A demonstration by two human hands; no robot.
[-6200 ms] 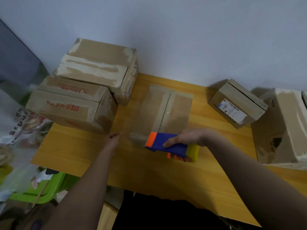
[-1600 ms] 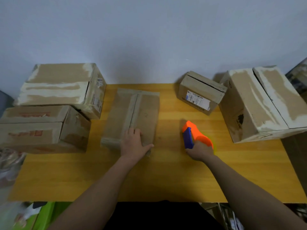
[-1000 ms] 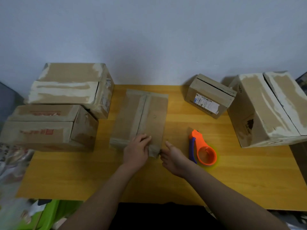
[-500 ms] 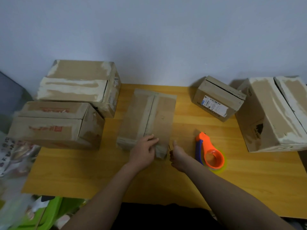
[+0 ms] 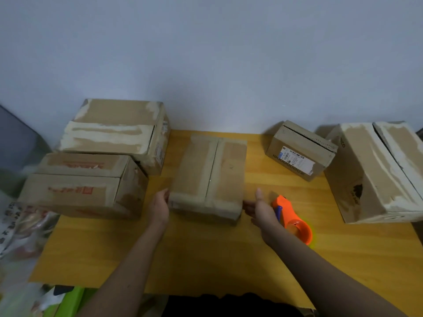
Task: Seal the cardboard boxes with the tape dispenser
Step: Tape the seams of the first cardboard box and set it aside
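The middle box (image 5: 207, 177) sits at the centre of my worktop (image 5: 206, 250), its top seam running away from me, taped along it and across the near edge. My left hand (image 5: 160, 207) lies flat against its near left corner, fingers straight. My right hand (image 5: 261, 209) is just off its near right corner, fingers straight and relaxed, tips about touching the cardboard, holding nothing. The dispenser (image 5: 294, 219) lies on the worktop right beside that hand, ungripped. Bare wood shows on both sides of the box and broadly in front. Two boxes (image 5: 91, 179) crowd the left edge. A small box (image 5: 299, 149) and a big one (image 5: 375, 170) stand right.
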